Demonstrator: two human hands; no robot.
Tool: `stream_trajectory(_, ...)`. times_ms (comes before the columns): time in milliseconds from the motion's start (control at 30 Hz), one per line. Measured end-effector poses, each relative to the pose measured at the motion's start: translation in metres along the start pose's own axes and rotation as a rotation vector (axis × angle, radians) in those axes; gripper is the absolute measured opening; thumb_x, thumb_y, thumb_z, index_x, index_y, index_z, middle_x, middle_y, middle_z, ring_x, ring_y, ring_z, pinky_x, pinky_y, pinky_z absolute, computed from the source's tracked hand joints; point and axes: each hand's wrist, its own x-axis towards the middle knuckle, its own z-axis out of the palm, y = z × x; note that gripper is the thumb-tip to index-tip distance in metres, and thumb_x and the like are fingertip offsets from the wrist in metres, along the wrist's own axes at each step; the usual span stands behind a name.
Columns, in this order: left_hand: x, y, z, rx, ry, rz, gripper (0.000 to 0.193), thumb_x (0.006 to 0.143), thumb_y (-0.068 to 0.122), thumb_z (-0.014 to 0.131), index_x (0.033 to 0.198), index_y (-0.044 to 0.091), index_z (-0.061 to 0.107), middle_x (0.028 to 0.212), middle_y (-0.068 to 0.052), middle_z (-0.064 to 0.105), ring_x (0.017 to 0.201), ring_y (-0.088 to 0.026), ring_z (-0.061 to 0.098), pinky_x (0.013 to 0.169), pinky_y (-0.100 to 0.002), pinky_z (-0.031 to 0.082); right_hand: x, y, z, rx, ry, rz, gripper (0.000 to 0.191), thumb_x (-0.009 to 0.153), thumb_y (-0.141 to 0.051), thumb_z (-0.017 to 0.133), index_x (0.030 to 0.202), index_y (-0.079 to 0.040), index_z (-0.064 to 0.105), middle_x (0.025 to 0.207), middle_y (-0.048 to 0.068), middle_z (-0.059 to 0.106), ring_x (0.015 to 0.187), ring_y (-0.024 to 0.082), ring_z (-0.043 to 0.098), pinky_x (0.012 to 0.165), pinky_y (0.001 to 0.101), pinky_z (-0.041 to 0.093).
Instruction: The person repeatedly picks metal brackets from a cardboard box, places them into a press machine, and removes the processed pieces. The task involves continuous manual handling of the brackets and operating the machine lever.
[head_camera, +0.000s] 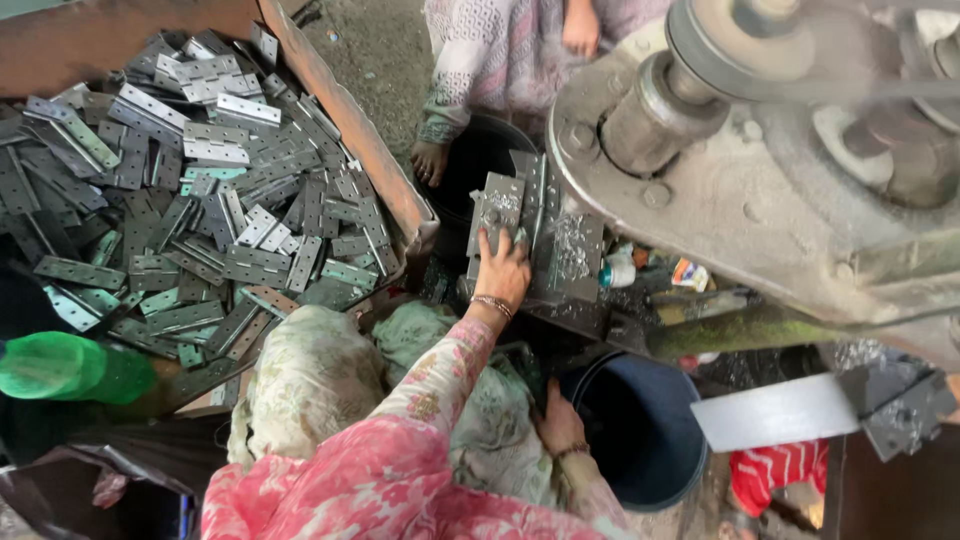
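Observation:
My left hand (502, 268), with a bangle at the wrist and a pink flowered sleeve, reaches forward to the machine's grey metal fixture (560, 250). Its fingers grip a flat grey hinge plate (497, 205) standing on that fixture. Metal shavings lie around the fixture. My right hand (560, 420) rests low on the pale green cloth over my knee (480, 400), right beside the rim of a blue bucket (640, 430). Its fingers are tucked out of sight. A large heap of grey hinge plates (200, 190) fills a rusty tray (350, 130) to my left.
Another person in a patterned dress stands across from me, one hand (430, 160) on a black bucket (490, 150). A big machine housing with a pulley (700, 90) fills the upper right. A green plastic container (60, 365) lies at lower left, a white plate (775, 410) at lower right.

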Motion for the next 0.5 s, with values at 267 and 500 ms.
stream_trajectory(267,0.033,-0.002,-0.01,0.027,-0.126,-0.043,0.036,0.101,0.03,0.046,0.121,0.019,0.073,0.153,-0.003,0.049,0.149,-0.039,0.027,0.115,-0.077,0.011,0.002,0.002,0.0,-0.06,0.03,-0.068,0.078,0.086,-0.026,0.07,0.152,-0.011,0.033,0.11,0.028,0.07,0.098,0.047,0.069,0.082,0.0548,0.056)
stream_trajectory(500,0.032,-0.005,-0.01,0.009,-0.074,-0.037,0.033,0.1,0.026,0.049,0.117,0.019,0.076,0.153,-0.004,0.051,0.149,-0.039,0.03,0.116,-0.076,0.013,0.002,0.002,0.005,0.005,0.075,-0.126,0.084,0.083,-0.023,0.074,0.152,-0.004,0.029,0.105,0.03,0.069,0.094,0.05,0.067,0.077,0.0559,0.057)
